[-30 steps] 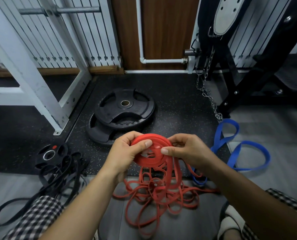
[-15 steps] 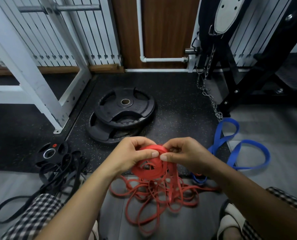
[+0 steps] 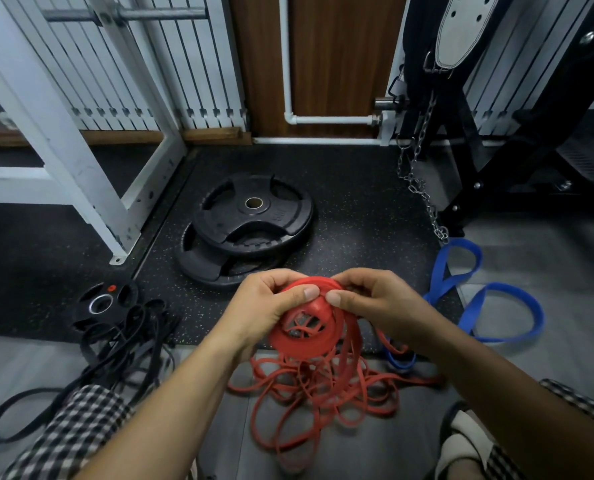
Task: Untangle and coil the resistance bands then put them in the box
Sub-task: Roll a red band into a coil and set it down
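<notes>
Head view: left grip [image 3: 266, 304] curled round red coil [image 3: 311, 332], thumb pressed on top edge. Right grip [image 3: 378, 299] pinches same edge, thumb beside left thumb. Coil held above floor [image 3: 548, 393]; loose red tail [image 3: 323, 407] heaped, tangled, beneath. Blue band [image 3: 496, 306] at right, near end among red strands. Black bands [image 3: 125, 344] at left. Box not seen.

Risks: springy coil unwinds if pinch slackens; knots in tail snag and drag blue band along.

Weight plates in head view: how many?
3. Large black rubber upper plate stacked on lower plate, centre; small black chrome-hubbed plate at left, by tangled black bands. More may be hidden.
</notes>
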{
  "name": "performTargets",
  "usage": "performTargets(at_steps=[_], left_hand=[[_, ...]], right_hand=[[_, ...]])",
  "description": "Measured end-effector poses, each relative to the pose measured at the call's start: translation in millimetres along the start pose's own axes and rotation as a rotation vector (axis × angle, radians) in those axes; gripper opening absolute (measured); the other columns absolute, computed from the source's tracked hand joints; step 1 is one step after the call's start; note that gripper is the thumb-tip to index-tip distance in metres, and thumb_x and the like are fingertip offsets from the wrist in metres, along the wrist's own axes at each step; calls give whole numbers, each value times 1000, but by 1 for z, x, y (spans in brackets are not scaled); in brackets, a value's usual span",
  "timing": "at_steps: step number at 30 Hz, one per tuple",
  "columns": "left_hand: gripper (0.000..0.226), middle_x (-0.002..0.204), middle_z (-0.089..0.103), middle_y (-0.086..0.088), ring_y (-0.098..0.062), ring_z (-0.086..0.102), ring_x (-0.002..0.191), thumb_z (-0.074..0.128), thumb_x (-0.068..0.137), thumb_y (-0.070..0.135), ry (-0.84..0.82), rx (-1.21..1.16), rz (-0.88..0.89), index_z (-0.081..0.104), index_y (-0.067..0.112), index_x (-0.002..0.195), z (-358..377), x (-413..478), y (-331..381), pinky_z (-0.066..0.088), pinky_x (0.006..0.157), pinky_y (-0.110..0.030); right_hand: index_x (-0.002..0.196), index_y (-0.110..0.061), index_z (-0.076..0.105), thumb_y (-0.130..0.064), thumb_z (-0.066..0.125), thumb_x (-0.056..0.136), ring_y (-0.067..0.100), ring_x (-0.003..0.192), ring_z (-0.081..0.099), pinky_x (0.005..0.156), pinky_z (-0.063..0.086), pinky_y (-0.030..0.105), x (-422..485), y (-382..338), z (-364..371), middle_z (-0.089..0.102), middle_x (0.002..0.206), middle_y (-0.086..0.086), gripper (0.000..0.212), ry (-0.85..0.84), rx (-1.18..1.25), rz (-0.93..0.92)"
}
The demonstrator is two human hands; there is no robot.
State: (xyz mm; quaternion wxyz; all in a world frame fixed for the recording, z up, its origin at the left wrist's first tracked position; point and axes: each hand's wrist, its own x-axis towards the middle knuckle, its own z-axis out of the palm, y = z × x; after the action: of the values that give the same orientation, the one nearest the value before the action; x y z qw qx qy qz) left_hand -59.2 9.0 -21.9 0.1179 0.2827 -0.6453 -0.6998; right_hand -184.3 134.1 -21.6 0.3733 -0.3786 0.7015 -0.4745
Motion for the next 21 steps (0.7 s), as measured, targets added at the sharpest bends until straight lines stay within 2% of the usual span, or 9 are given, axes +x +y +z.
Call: performTargets(at_steps=[2,4,8,11,14,16,19,21], left_hand=[[12,71,68,-7,-13,63,62,67,74,10,20,-111,-17,68,7,85,-1,1,0,53,60,-22],[21,72,69,-8,-13,63,59,66,68,16,45,-227,-43,67,6,86,-4,3,1,54,58,-22],[28,75,69,-10,-15,63,63,66,65,18,67,-213,-34,67,4,88,-4,4,-1,54,59,-20],[29,72,70,-7,-12,64,62,67,65,18,97,-208,14,67,3,90,-3,4,-1,55,59,-19],[26,72,71,-5,-11,66,63,66,66,18,122,-248,72,67,4,88,-4,5,1,56,61,-20],[24,71,71,-4,-10,66,63,65,67,18,135,-298,93,67,5,87,-2,4,2,55,60,-19],[25,68,70,-3,-9,65,61,63,69,17,162,-394,84,65,3,89,1,4,1,54,57,-18],[24,65,70,-4,-9,66,60,61,70,16,171,-465,62,64,2,89,1,5,1,55,57,-19]], right_hand=[[95,-19,65,-13,67,81,31,90,68,82,56,43,1,-1,-3,70,97,17,16,16,108,27],[96,-15,65,-12,68,79,24,86,68,81,57,36,0,-1,-6,70,97,13,18,6,116,67],[94,-11,67,-14,70,80,26,83,67,81,55,39,0,2,-5,70,94,17,15,-34,-16,139],[92,-12,67,-16,67,82,22,76,67,76,56,38,-1,-3,-8,70,86,12,11,-28,25,137],[93,-15,68,-18,65,83,22,78,68,75,56,33,-2,-5,-7,71,88,11,11,15,115,111],[94,-17,69,-21,65,84,20,80,64,79,54,36,-2,-3,-1,70,91,13,12,16,164,89],[101,-15,70,-33,69,79,27,84,60,87,50,48,-2,1,10,68,99,24,28,8,265,93],[103,-13,69,-31,64,79,23,88,63,92,49,46,-2,3,12,70,100,17,31,16,288,97]])
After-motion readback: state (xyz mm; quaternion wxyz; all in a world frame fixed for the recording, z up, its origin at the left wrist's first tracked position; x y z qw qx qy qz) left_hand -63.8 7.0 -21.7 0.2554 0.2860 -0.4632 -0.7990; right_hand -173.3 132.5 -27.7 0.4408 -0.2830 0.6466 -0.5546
